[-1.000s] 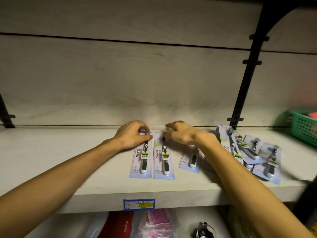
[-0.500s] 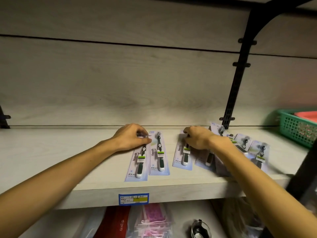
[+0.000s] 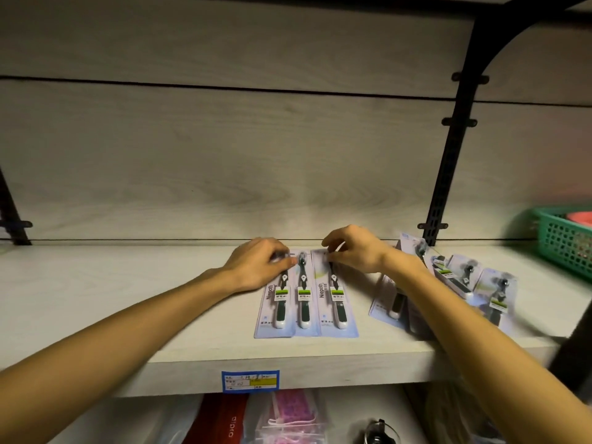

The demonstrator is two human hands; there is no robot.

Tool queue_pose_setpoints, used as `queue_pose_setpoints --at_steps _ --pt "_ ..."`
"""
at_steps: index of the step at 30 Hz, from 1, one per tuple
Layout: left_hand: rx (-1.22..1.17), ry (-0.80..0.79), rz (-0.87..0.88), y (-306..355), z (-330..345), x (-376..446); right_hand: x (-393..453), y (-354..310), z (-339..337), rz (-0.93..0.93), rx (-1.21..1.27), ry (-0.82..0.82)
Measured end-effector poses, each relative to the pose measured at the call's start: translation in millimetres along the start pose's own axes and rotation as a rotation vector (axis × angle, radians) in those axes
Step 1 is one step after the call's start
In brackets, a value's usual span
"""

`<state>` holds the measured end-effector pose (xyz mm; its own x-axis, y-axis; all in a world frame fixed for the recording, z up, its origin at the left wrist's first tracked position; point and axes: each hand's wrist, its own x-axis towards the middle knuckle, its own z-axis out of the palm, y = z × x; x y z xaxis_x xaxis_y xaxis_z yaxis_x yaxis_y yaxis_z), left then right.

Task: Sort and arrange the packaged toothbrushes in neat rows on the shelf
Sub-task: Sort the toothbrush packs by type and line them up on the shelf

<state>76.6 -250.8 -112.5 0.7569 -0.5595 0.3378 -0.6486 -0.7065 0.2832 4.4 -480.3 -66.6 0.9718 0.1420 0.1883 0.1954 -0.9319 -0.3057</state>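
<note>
Light, stiff, slippery blister packs slide easily on the shelf (image 3: 128, 302), so both hands pinch top edges (at twelve o'clock): left hand (image 3: 259, 267) on the first toothbrush pack (image 3: 275, 302), right hand (image 3: 355, 251) on the third toothbrush pack (image 3: 336, 299).

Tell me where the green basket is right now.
In the head view, the green basket sits at the far right end of the shelf, against the back wall, just right of the jumbled toothbrush packs.

Single head-worn view, facing forward and slightly down, close to the shelf (image 3: 192, 354) front edge
</note>
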Motion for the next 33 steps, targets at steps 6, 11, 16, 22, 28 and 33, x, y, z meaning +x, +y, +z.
queue_pose_setpoints --at_steps 6,11,16,22,28,33 --pt "-0.089 -0.085 0.061 -5.6 -4.0 -1.8 -4.8 5.0 -8.4 -0.032 0.149 0.092" --pt "-0.263 -0.063 -0.076 -4.5 -2.1 0.8 -5.9 -0.4 -30.2 -0.152 0.111 0.278" --pt "-0.493 0.034 -0.190 -8.6 -9.7 4.4 15.8 -24.7 -33.8 -0.263 -0.016 0.262" --pt "-0.690 -0.047 -0.164 -15.9 -18.2 2.5 38.6 -51.2 15.1 -0.206 -0.064 0.012" --pt "-0.393 -0.119 -0.076 -16.0 -17.2 -5.2 27.1 -38.9 -6.0 -0.050 -0.038 0.051" --pt "-0.455 -0.111 -0.115 -11.5 -8.7 -5.2 -19.8 11.6 -49.5 0.127 -0.204 0.239"
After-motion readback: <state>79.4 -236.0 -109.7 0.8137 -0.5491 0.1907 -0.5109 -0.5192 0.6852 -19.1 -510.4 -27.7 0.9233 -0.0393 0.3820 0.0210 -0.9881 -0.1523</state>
